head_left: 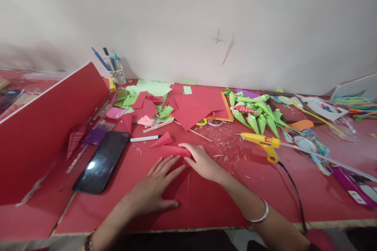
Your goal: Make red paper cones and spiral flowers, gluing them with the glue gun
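A piece of red paper (173,151) lies between my hands, one edge raised off the red tabletop. My right hand (203,163) has its thumb and fingers closed around the right end of this paper. Flat and spread, my left hand (157,186) rests just in front, fingertips at the paper's near side. Its exact border is hard to see against the red table. Right behind it are a rolled red paper cone (163,139) and a white marker (144,139).
A yellow glue gun (262,143) with a black cord lies to the right, near several green paper cones (260,115). Red sheets (193,110) and green scraps are piled behind. At left sit a phone (103,162), an upright red board (53,133) and a pen cup (118,75).
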The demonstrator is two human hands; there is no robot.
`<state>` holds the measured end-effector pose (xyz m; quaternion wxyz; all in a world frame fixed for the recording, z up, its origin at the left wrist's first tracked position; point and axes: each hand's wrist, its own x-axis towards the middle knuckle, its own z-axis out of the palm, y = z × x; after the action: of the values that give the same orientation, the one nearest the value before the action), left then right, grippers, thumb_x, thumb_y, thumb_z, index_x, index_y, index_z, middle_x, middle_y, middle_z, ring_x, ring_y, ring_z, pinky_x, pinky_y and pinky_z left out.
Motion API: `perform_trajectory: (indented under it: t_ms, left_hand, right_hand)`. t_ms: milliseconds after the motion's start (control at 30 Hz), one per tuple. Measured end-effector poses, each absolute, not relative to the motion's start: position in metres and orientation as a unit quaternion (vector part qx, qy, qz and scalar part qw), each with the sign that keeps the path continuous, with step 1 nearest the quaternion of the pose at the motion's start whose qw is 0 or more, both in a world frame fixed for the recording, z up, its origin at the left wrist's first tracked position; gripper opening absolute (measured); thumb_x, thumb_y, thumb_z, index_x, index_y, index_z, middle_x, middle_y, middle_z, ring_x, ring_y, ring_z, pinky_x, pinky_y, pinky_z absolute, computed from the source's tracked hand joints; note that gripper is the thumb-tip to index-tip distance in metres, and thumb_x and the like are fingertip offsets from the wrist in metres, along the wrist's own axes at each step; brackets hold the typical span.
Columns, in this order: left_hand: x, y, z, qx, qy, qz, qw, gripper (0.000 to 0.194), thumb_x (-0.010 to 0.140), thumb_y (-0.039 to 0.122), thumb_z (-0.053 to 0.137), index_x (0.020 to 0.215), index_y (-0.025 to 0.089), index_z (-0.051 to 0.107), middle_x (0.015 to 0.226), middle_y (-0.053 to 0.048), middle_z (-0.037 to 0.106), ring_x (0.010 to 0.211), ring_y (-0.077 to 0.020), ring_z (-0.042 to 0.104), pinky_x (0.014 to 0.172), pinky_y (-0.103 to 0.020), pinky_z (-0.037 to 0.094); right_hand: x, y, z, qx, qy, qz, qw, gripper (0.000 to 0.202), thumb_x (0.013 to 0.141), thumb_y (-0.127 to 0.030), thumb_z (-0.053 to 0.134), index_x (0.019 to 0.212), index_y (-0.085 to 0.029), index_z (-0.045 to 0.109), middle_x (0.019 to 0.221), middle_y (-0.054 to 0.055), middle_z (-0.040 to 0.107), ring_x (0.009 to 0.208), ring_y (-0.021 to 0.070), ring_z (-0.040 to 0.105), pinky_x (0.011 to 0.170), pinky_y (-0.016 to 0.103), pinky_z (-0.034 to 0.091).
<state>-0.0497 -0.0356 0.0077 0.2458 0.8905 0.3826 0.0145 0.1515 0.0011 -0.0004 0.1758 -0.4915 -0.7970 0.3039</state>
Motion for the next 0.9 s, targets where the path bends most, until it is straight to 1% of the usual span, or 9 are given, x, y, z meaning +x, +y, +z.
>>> perform_trajectory:
  t_ms: [67, 133, 167, 233, 300, 400, 500, 700, 900]
  left_hand:
    - [-0.067, -0.028, 0.014, 0.876, 0.414, 0.061, 0.24, 0.06, 0.08, 0.041, 0.049, 0.133, 0.026, 0.026, 0.139, -0.007, 0.029, 0.126, -0.023, 0.028, 0.1, -0.041, 0.032]
    - [-0.096, -0.018, 0.019, 0.847, 0.478, 0.118, 0.2, 0.048, 0.084, 0.039, 0.043, 0.127, 0.021, 0.036, 0.13, -0.008, 0.041, 0.12, -0.021, 0.036, 0.099, -0.037, 0.033]
    - [-0.114, -0.014, 0.02, 0.823, 0.523, 0.159, 0.154, 0.047, 0.082, 0.042, 0.044, 0.122, 0.018, 0.042, 0.124, -0.01, 0.046, 0.116, -0.0225, 0.04, 0.098, -0.038, 0.034]
    - [-0.156, -0.01, 0.02, 0.777, 0.595, 0.186, 0.087, 0.049, 0.079, 0.047, 0.045, 0.118, 0.016, 0.044, 0.119, -0.01, 0.049, 0.113, -0.0242, 0.041, 0.099, -0.04, 0.031]
    - [-0.198, -0.013, 0.016, 0.738, 0.647, 0.176, 0.073, 0.054, 0.078, 0.049, 0.044, 0.121, 0.017, 0.04, 0.123, -0.009, 0.045, 0.117, -0.0242, 0.038, 0.101, -0.04, 0.027]
    - [-0.245, -0.029, -0.001, 0.71, 0.678, 0.148, 0.117, 0.061, 0.078, 0.048, 0.04, 0.13, 0.019, 0.028, 0.135, -0.007, 0.032, 0.125, -0.0223, 0.029, 0.103, -0.037, 0.024]
    - [-0.264, -0.044, -0.02, 0.703, 0.696, 0.066, 0.129, 0.07, 0.074, 0.05, 0.042, 0.133, 0.016, 0.022, 0.141, -0.01, 0.021, 0.128, -0.0269, 0.022, 0.103, -0.04, 0.023]
    - [-0.258, -0.046, -0.031, 0.684, 0.722, 0.037, 0.095, 0.074, 0.075, 0.05, 0.037, 0.135, 0.012, 0.018, 0.142, -0.013, 0.02, 0.129, -0.0279, 0.02, 0.102, -0.041, 0.023]
    - [-0.256, -0.044, -0.034, 0.678, 0.731, 0.023, 0.073, 0.072, 0.077, 0.049, 0.036, 0.137, 0.017, 0.012, 0.143, -0.011, 0.015, 0.13, -0.0272, 0.018, 0.101, -0.042, 0.024]
  right_hand:
    - [0.156, 0.002, -0.001, -0.513, -0.772, 0.328, 0.183, 0.043, 0.081, -0.013, 0.042, 0.122, -0.026, 0.04, 0.118, 0.004, 0.053, 0.105, 0.0194, 0.048, 0.09, 0.036, 0.037]
    - [0.163, 0.003, -0.003, -0.532, -0.749, 0.348, 0.189, 0.043, 0.081, -0.015, 0.043, 0.122, -0.026, 0.039, 0.118, 0.004, 0.052, 0.107, 0.0196, 0.048, 0.09, 0.037, 0.038]
    - [0.167, 0.003, -0.004, -0.535, -0.741, 0.358, 0.193, 0.043, 0.08, -0.016, 0.043, 0.122, -0.026, 0.039, 0.119, 0.004, 0.052, 0.108, 0.0195, 0.047, 0.091, 0.037, 0.037]
    - [0.173, 0.004, -0.006, -0.531, -0.734, 0.372, 0.201, 0.041, 0.08, -0.017, 0.043, 0.12, -0.028, 0.04, 0.12, 0.003, 0.05, 0.11, 0.0192, 0.045, 0.093, 0.037, 0.036]
    - [0.176, 0.004, -0.007, -0.521, -0.736, 0.381, 0.205, 0.039, 0.08, -0.018, 0.042, 0.118, -0.028, 0.042, 0.12, 0.002, 0.051, 0.11, 0.0189, 0.046, 0.093, 0.038, 0.035]
    - [0.178, 0.004, -0.009, -0.517, -0.738, 0.383, 0.206, 0.037, 0.08, -0.019, 0.043, 0.116, -0.029, 0.045, 0.118, 0.001, 0.053, 0.109, 0.0194, 0.047, 0.093, 0.038, 0.035]
    - [0.177, 0.004, -0.009, -0.519, -0.739, 0.38, 0.202, 0.036, 0.08, -0.02, 0.043, 0.115, -0.029, 0.047, 0.116, 0.001, 0.054, 0.107, 0.0202, 0.048, 0.092, 0.038, 0.036]
    - [0.177, 0.005, -0.014, -0.513, -0.744, 0.374, 0.207, 0.037, 0.079, -0.019, 0.042, 0.114, -0.028, 0.048, 0.116, 0.001, 0.054, 0.107, 0.0201, 0.048, 0.092, 0.038, 0.036]
    - [0.176, 0.005, -0.015, -0.507, -0.747, 0.372, 0.217, 0.036, 0.079, -0.02, 0.042, 0.114, -0.027, 0.047, 0.117, 0.001, 0.054, 0.107, 0.0197, 0.048, 0.092, 0.038, 0.035]
